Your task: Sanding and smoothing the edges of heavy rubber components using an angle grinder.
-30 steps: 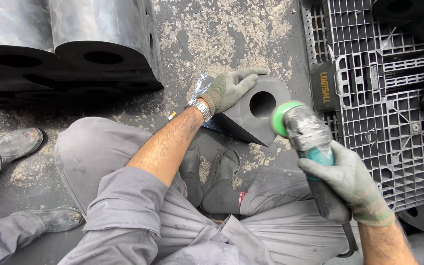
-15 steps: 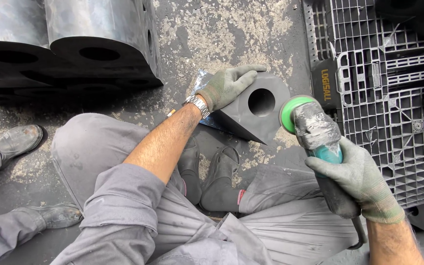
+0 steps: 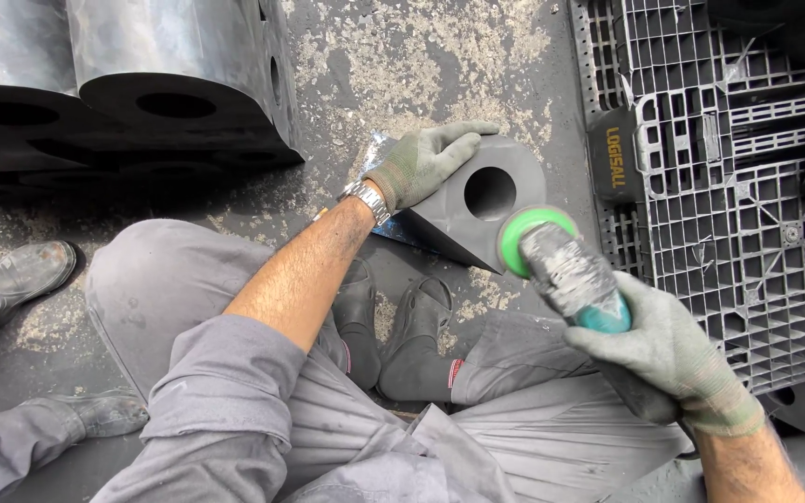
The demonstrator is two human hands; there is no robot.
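On gritty concrete floor [image 3: 440, 56], grey plastic pallet [image 3: 729, 233] alongside

Single head view, steeply downward, close over lap and, seemingly, floor [image 3: 477, 56].
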